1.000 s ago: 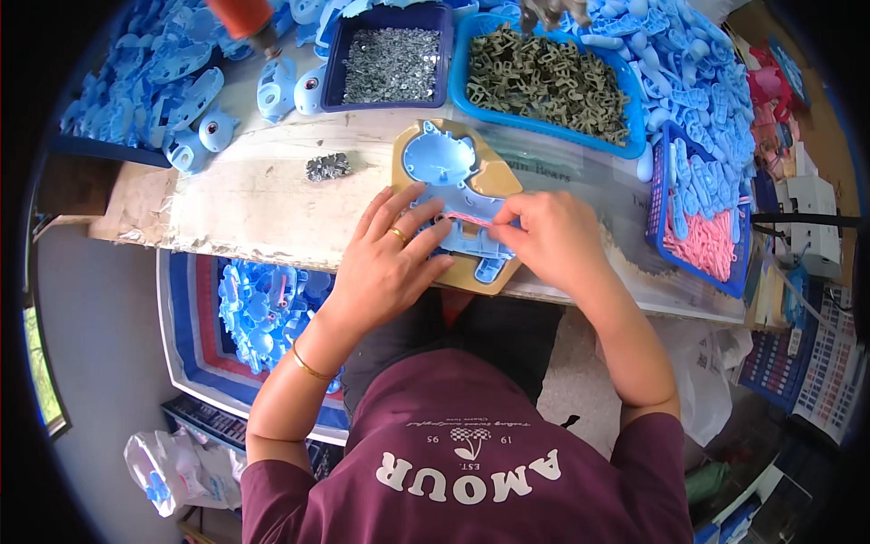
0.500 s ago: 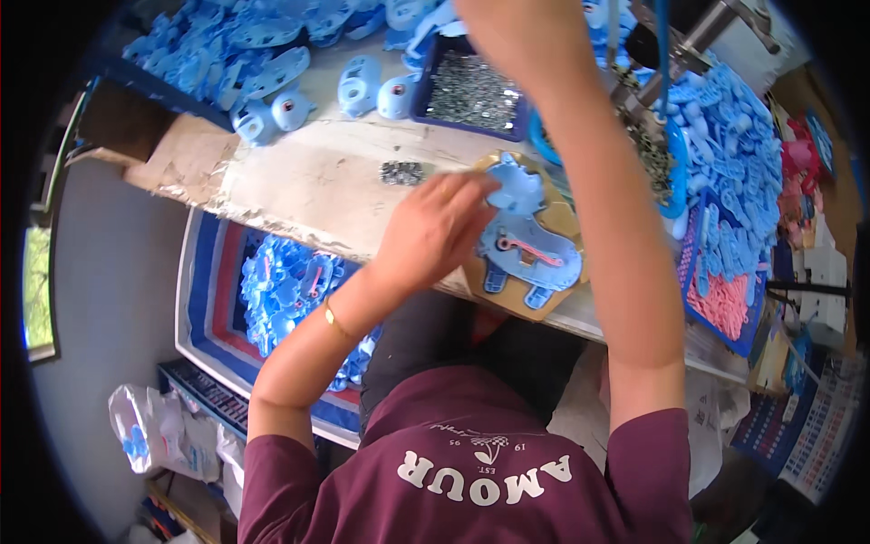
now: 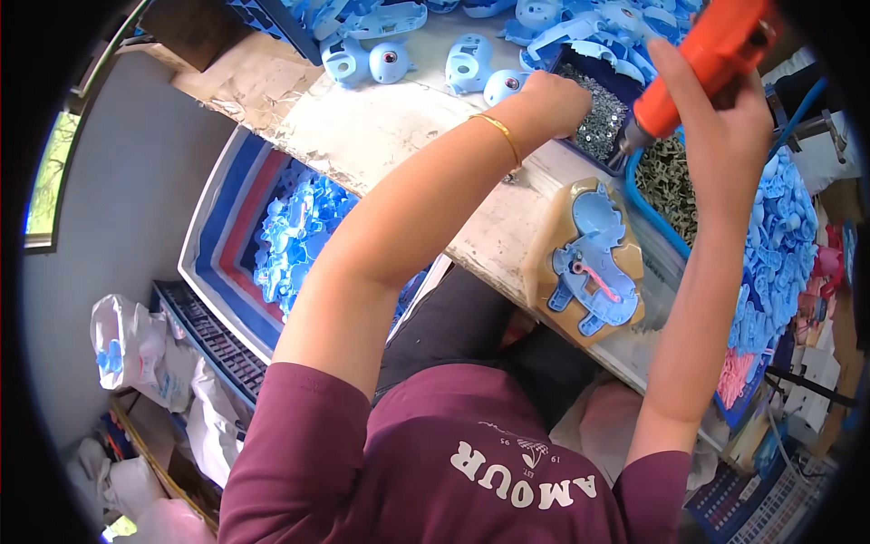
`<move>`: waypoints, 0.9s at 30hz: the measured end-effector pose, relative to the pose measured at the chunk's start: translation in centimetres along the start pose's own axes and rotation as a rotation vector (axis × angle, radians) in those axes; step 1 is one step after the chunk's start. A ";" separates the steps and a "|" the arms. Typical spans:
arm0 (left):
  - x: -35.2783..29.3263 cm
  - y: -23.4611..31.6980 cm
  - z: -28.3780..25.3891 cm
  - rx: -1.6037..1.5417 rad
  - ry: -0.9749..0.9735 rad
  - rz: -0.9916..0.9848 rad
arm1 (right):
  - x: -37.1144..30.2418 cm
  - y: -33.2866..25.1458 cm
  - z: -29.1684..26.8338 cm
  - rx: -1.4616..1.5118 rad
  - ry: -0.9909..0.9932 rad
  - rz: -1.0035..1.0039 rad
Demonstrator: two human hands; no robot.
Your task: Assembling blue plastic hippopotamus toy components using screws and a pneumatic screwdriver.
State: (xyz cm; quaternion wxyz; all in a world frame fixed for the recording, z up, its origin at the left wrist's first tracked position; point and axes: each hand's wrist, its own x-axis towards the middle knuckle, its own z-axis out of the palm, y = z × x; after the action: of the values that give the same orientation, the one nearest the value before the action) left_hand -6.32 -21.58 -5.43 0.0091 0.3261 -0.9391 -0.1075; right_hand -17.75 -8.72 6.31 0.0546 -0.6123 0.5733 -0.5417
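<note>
My right hand (image 3: 739, 122) grips an orange power screwdriver (image 3: 702, 68) whose tip points down at the corner of a dark blue tray (image 3: 619, 166). My left hand (image 3: 559, 104) is curled over the near left edge of that tray, fingertips hidden, beside its small silvery metal pieces (image 3: 603, 122). Whether anything is between those fingers does not show. Nearer me, a tan jig (image 3: 544, 258) on the bench cradles a light blue animal-shaped plastic shell (image 3: 616, 308). A thin pink plastic part (image 3: 598, 281) with a ring end lies inside the shell.
Blue shells heap (image 3: 598, 27) at the bench's far side. Finished-looking blue toy pieces (image 3: 390, 62) stand at far left. A blue-rimmed container (image 3: 666, 177) holds brass-coloured parts. More blue parts (image 3: 779, 254) pile at right. A striped bag (image 3: 240, 227) of blue parts sits below the bench's left edge.
My left hand has moved from beside the shell to the metal pieces' tray. My right hand has come lower, bringing the orange screwdriver into view. The whole view has shifted.
</note>
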 end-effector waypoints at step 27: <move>-13.4 10.3 3.0 -0.245 0.568 0.550 | -8.7 -3.3 -3.7 0.551 -0.101 0.245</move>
State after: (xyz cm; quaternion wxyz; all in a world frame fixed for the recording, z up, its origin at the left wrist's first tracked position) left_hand -2.33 -4.87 -5.47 0.3351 0.0762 -0.9317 -0.1178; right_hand -16.19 1.06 4.86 0.3117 -0.5271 0.4709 -0.6350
